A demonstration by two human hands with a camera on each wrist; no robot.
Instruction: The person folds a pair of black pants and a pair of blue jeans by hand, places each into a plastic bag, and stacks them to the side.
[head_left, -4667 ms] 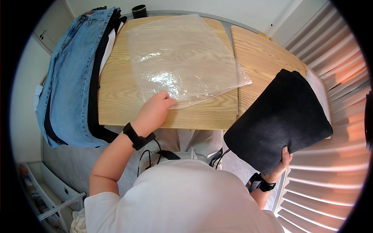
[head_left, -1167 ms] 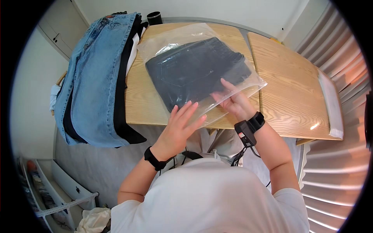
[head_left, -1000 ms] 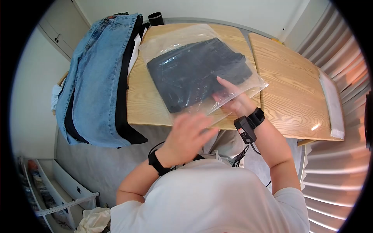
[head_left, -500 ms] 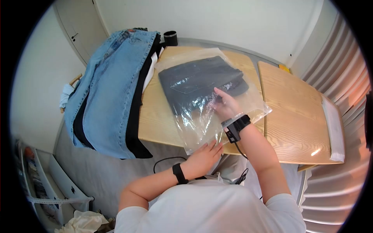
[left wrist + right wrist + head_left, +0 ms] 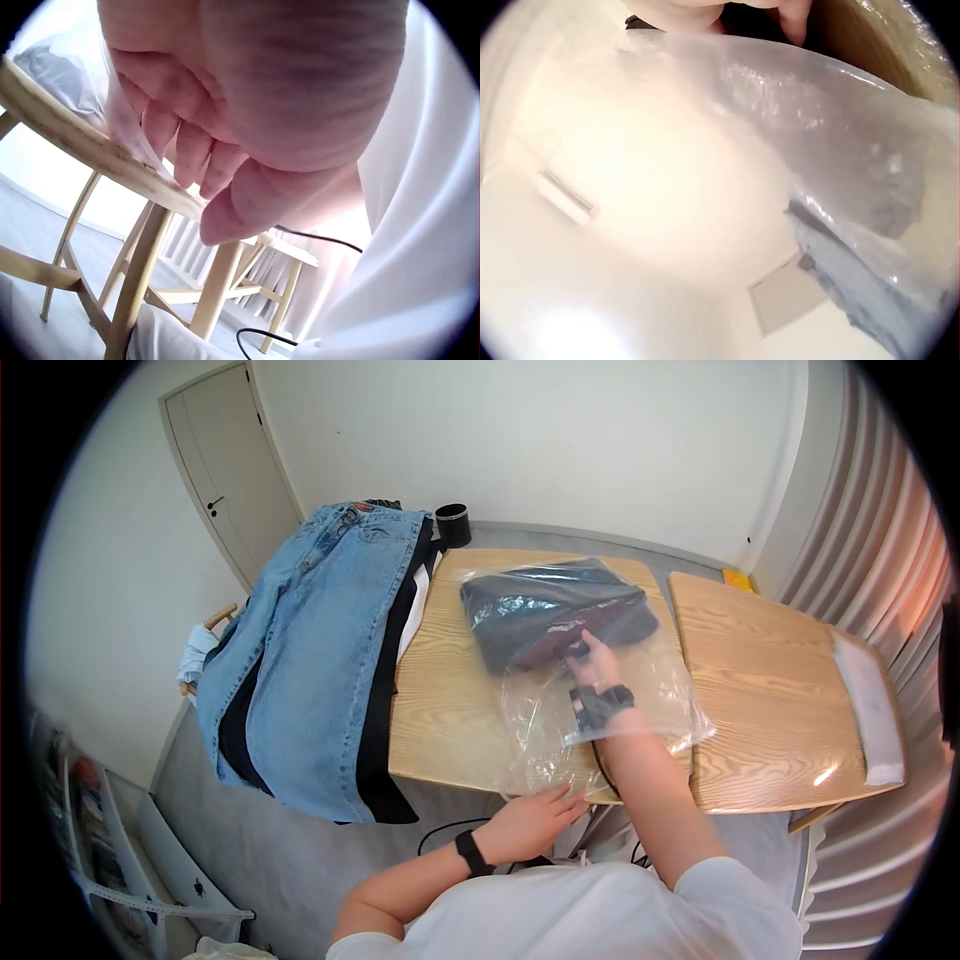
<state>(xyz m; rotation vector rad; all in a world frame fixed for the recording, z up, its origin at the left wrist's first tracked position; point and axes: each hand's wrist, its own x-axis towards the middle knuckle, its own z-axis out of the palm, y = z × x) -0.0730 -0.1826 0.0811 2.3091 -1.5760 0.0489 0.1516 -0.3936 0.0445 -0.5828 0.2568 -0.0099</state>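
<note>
A pair of folded black jeans (image 5: 550, 605) lies inside a clear plastic bag (image 5: 535, 735) on the wooden table (image 5: 440, 705). My right hand (image 5: 597, 666) is inside the bag up to the wrist. Its thumb and fingers pinch the near edge of the jeans, and in the right wrist view dark cloth shows between the fingertips (image 5: 793, 21). The clear film (image 5: 817, 97) hangs below that hand. My left hand (image 5: 532, 826) lies at the table's front edge, fingers extended over the bag's near corner; the left wrist view shows its thumb (image 5: 240, 206) apart from the fingers.
Light blue jeans (image 5: 330, 650) hang at the left over black trousers (image 5: 385, 760). A black bin (image 5: 453, 525) stands behind the table. On the second table (image 5: 760, 680) lies a white packet (image 5: 867, 710). Curtains (image 5: 860, 530) hang at the right; storage boxes (image 5: 180, 870) stand at lower left.
My right hand has reached deeper into the bag and now pinches the jeans, which sit farther in. My left hand has come to the bag's near corner. The head view has tilted upward.
</note>
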